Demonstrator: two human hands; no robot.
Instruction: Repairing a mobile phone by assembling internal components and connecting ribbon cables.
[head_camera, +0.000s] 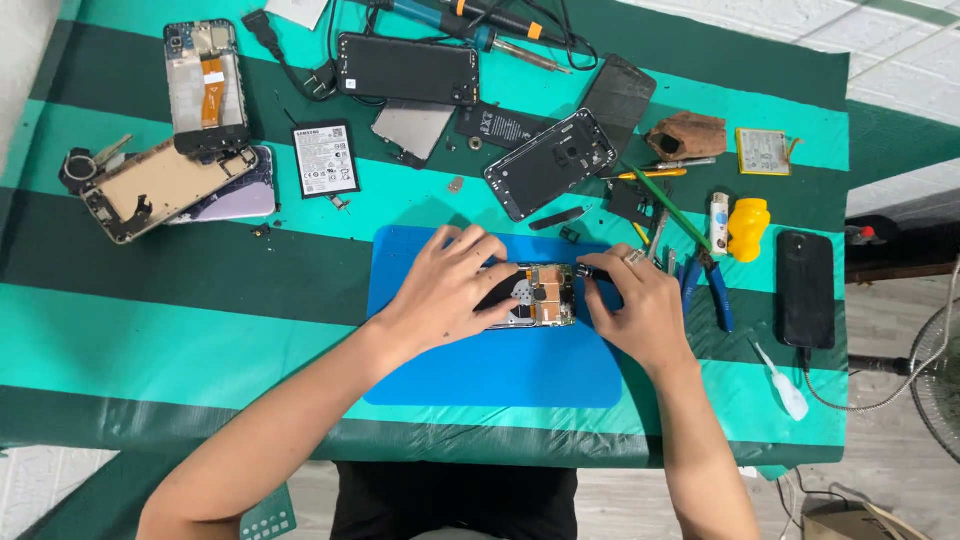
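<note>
Underneath both hands spreads a table draped in green and teal striped cloth (200, 300), and on it, directly below the palms, a blue work mat (430, 370). At the mat's middle lies an opened phone (540, 296) with its back off and its boards showing, held between the two hands. The left hand (445, 290) lies flat over the phone's left part, fingers spread, pressing it down to the mat. The right hand (640, 310) pinches a small dark tool (590, 271) against the phone's upper right corner; what the tip touches is too small to tell. Beyond the left hand, well apart, lie two more stripped phone frames (160, 185) and a loose battery (325, 158). Just beyond the fingers sits a black back cover (550, 163). Close by the right hand's outer side are blue-handled pliers (712, 290), a yellow bottle (748, 228) and a whole black phone (805, 290).

By my reading, this is disassembly at the corner; any further move wants a steady hold and light, exact pressure.
</note>
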